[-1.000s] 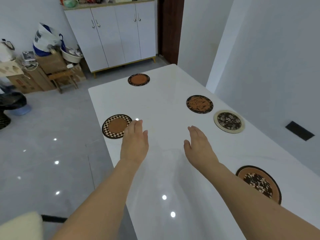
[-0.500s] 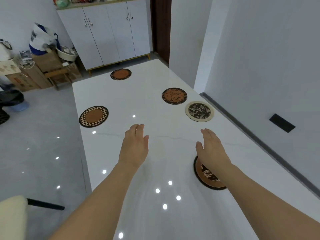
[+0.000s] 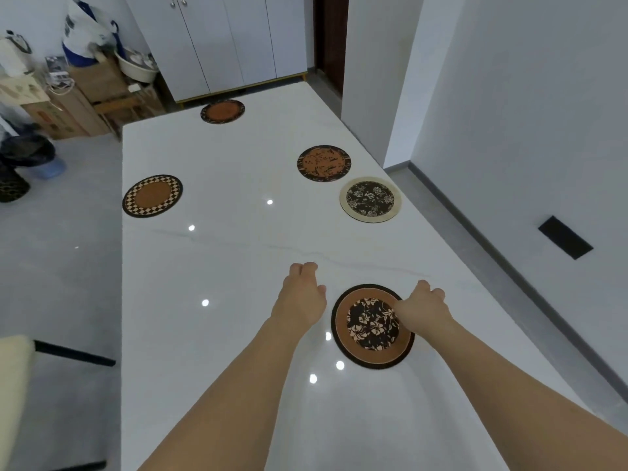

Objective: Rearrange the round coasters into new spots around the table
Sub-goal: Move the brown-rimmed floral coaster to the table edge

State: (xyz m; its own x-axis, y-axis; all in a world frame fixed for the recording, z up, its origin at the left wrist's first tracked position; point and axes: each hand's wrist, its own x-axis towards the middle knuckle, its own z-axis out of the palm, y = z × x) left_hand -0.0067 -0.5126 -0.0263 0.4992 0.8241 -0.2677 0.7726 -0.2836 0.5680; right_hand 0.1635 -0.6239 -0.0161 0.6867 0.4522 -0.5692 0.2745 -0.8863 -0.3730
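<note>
Several round coasters lie flat on the white table [image 3: 221, 266]. Nearest is a brown coaster with a dark floral centre [image 3: 368, 329]. My right hand [image 3: 421, 307] rests on its right upper edge, fingers curled down over the rim. My left hand [image 3: 300, 297] hovers just left of it, fingers bent, holding nothing. Farther off lie a cream-rimmed floral coaster [image 3: 370, 199], a dark orange patterned coaster [image 3: 324, 163], a checker-rimmed coaster [image 3: 152, 196] by the left edge, and an orange coaster [image 3: 222, 111] at the far end.
The table's left edge drops to a grey floor. A wall runs close along the right side. White cabinets [image 3: 221, 39], cardboard boxes [image 3: 68, 107] and bags stand beyond the far end. A pale chair back [image 3: 13, 385] sits at the near left.
The view has shifted right and down. My right hand moved off the centre of the near floral coaster onto its right edge; my left hand came closer to that coaster.
</note>
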